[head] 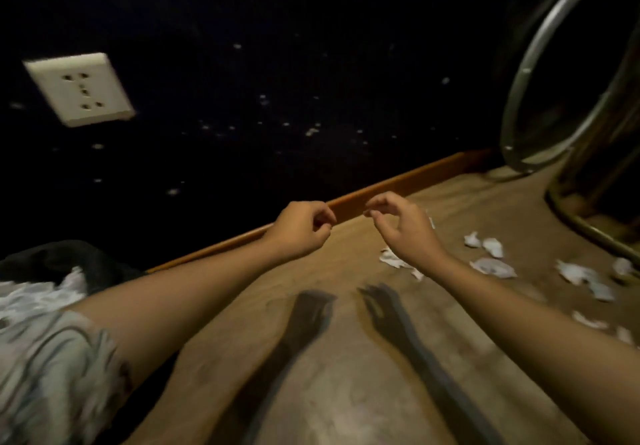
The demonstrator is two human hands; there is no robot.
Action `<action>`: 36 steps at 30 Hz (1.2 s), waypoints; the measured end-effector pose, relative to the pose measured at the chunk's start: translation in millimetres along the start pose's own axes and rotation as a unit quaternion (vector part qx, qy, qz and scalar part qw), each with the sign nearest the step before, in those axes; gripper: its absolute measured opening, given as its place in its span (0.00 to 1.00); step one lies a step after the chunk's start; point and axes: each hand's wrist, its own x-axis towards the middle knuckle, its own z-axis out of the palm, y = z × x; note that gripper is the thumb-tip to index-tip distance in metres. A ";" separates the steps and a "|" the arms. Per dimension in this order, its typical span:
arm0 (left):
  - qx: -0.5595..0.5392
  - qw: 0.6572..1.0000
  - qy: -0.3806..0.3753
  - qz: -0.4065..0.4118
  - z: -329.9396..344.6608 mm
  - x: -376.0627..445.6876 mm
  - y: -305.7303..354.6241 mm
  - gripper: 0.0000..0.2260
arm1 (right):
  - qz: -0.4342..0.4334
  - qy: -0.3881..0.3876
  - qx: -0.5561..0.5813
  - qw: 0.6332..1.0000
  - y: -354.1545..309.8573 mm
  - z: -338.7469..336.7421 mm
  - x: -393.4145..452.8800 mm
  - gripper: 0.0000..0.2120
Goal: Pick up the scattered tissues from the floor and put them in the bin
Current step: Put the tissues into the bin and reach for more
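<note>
Your forearms reach out low over the brown floor (346, 392), their shadows falling between them. Your left hand (299, 231) hangs with its fingers loosely curled and, as far as the dim, blurred view lets me judge, nothing in it; your right hand (403, 228) is the same, thumb and fingertips drawn near each other but pinching nothing that shows. The tissues (493, 266) lie scattered on the floor to your right, one crumpled piece (391, 259) just beneath your right wrist, the rest strung out toward the bin (519, 105), which stands at the far right with its metal rim facing you. None looks gathered yet. Start with the piece under your right wrist: lower the hand, spread the fingers wide over it and close from above so the soft paper bunches and does not slide. Sweep neighbouring pieces together before lifting, so each trip to the bin carries several. Keep your left hand free to catch strays near the wooden skirting (398, 185)
</note>
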 end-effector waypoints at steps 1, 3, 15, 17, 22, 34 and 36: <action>0.003 1.000 -0.018 0.006 12.1 9.8 13.6 0.05 | 0.028 0.012 0.008 1.000 12.2 -13.1 -8.8 0.05; 0.002 0.998 -0.060 0.021 38.6 28.8 38.5 0.04 | 0.089 0.054 0.042 0.994 33.5 -38.8 -27.3 0.06; -0.158 0.944 -0.281 0.072 242.1 2.7 147.3 0.08 | 0.411 0.249 0.100 0.872 116.8 -119.5 -245.0 0.09; -0.205 0.934 -0.287 0.056 277.7 -21.3 164.0 0.06 | 0.431 0.280 0.057 0.856 120.0 -126.3 -289.9 0.10; -0.257 0.906 -0.333 0.048 342.9 -70.4 195.0 0.06 | 0.463 0.357 -0.118 0.802 128.4 -132.1 -388.3 0.10; -0.043 0.914 -0.285 0.287 424.8 -87.4 242.0 0.30 | 0.680 0.323 -0.351 0.558 160.9 -155.6 -497.4 0.29; -0.011 0.905 -0.291 0.310 438.4 -85.9 248.3 0.33 | 0.677 0.305 -0.344 0.575 172.8 -152.8 -503.2 0.29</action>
